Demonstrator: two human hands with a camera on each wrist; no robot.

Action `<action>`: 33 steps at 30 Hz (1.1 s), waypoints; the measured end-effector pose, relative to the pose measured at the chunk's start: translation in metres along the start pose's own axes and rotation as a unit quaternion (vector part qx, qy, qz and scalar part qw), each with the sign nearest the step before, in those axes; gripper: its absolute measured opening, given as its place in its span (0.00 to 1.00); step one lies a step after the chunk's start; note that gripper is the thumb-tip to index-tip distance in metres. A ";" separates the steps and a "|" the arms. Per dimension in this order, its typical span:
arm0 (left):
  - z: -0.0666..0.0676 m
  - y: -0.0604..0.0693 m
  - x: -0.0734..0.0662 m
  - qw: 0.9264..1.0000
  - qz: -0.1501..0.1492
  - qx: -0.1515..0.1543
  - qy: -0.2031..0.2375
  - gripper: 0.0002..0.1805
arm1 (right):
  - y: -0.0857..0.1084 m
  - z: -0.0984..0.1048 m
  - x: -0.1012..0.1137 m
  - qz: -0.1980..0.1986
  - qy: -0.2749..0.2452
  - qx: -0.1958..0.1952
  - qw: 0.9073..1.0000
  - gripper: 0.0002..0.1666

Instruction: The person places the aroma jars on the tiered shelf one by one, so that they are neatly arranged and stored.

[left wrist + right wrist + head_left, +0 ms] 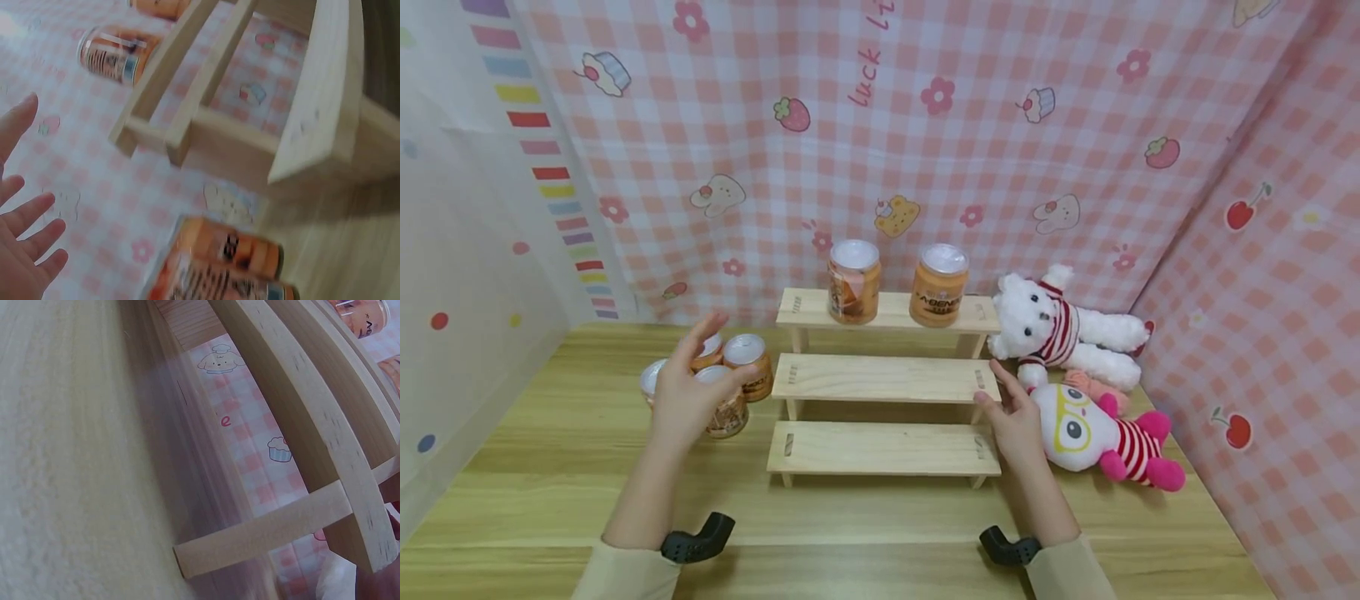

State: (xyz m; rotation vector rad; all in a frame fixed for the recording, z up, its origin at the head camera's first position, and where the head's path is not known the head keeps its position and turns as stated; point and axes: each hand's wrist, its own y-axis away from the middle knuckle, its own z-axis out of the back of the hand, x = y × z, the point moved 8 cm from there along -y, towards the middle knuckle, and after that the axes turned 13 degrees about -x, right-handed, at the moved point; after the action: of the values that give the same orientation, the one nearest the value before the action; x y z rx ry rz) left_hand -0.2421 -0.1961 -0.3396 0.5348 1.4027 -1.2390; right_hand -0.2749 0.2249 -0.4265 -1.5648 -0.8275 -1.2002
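Observation:
A three-tier wooden shelf (880,379) stands in the middle of the table. Two orange cans with silvery lids, a left can (853,283) and a right can (938,287), sit upright on its top tier. My left hand (688,396) is raised over several similar cans (748,367) left of the shelf, fingers spread from the thumb. In the left wrist view that hand (25,244) holds nothing. At the right end of the middle tier, my right hand (1017,421) holds the board's end between thumb and fingers. Only a sliver of it shows in the right wrist view.
A white teddy bear (1030,321) in red stripes and a pink-and-white doll (1075,425) lie right of the shelf. A pink checked cloth (850,167) hangs behind. The wooden table (865,521) extends in front of the shelf.

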 end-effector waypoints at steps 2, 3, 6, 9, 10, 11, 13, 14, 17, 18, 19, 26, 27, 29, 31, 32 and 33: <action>0.011 0.000 0.007 1.000 0.003 -0.008 -0.006 0.45 | 0.000 0.000 0.000 0.001 0.001 0.000 1.000 0.33; 0.017 0.000 0.011 1.000 0.000 -0.015 -0.009 0.45 | 0.000 0.000 0.000 0.002 0.001 0.000 1.000 0.33; 0.032 0.001 0.023 0.999 0.003 -0.041 -0.024 0.44 | 0.000 0.000 0.000 0.001 0.001 -0.001 1.000 0.33; 0.048 0.001 0.037 0.997 0.014 -0.063 -0.040 0.43 | 0.000 0.000 -0.001 -0.002 0.002 -0.002 1.000 0.33; 0.052 0.002 0.041 0.996 0.018 -0.069 -0.045 0.43 | 0.000 0.000 -0.001 -0.003 0.002 -0.002 1.000 0.33; 0.056 0.002 0.045 0.996 0.023 -0.074 -0.050 0.43 | 0.000 0.000 -0.001 -0.005 0.005 -0.001 1.000 0.33; 0.064 0.001 0.052 0.994 0.026 -0.083 -0.059 0.42 | 0.000 0.001 -0.002 -0.007 0.008 -0.002 1.000 0.33; 0.068 0.001 0.056 0.994 0.025 -0.086 -0.063 0.42 | 0.000 0.001 -0.002 -0.008 0.010 -0.003 1.000 0.33; 0.076 0.000 0.066 0.993 0.025 -0.086 -0.071 0.44 | 0.000 0.000 -0.002 -0.012 0.012 -0.005 1.000 0.33; 0.078 0.000 0.070 0.993 0.023 -0.086 -0.074 0.44 | 0.000 0.000 -0.001 -0.011 0.011 -0.006 1.000 0.33; 0.080 -0.001 0.074 0.993 0.021 -0.084 -0.076 0.44 | 0.000 0.000 -0.001 -0.011 0.011 -0.006 1.000 0.33; 0.084 -0.001 0.099 0.994 0.028 -0.069 -0.080 0.45 | 0.000 0.000 -0.003 -0.014 0.008 -0.003 1.000 0.34; 0.084 -0.001 0.102 0.994 0.029 -0.067 -0.083 0.44 | 0.000 0.000 -0.003 -0.013 0.008 -0.003 1.000 0.34; 0.084 -0.002 0.108 0.994 0.027 -0.059 -0.088 0.44 | 0.000 0.000 -0.003 -0.010 0.004 -0.002 1.000 0.33; 0.082 -0.002 0.112 0.994 0.026 -0.048 -0.092 0.44 | 0.000 0.000 -0.003 -0.008 0.005 -0.003 1.000 0.34; 0.081 -0.002 0.114 0.995 0.026 -0.042 -0.092 0.44 | 0.000 0.000 -0.003 -0.008 0.007 -0.003 1.000 0.34; 0.080 -0.002 0.116 0.995 0.027 -0.036 -0.092 0.44 | 0.000 0.001 -0.003 -0.007 0.008 -0.004 1.000 0.33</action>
State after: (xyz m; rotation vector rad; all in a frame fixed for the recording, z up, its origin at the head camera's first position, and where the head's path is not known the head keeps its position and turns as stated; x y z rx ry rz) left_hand -0.2402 -0.3049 -0.4297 0.3956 1.2657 -1.1600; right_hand -0.2759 0.2256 -0.4292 -1.5570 -0.8254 -1.2264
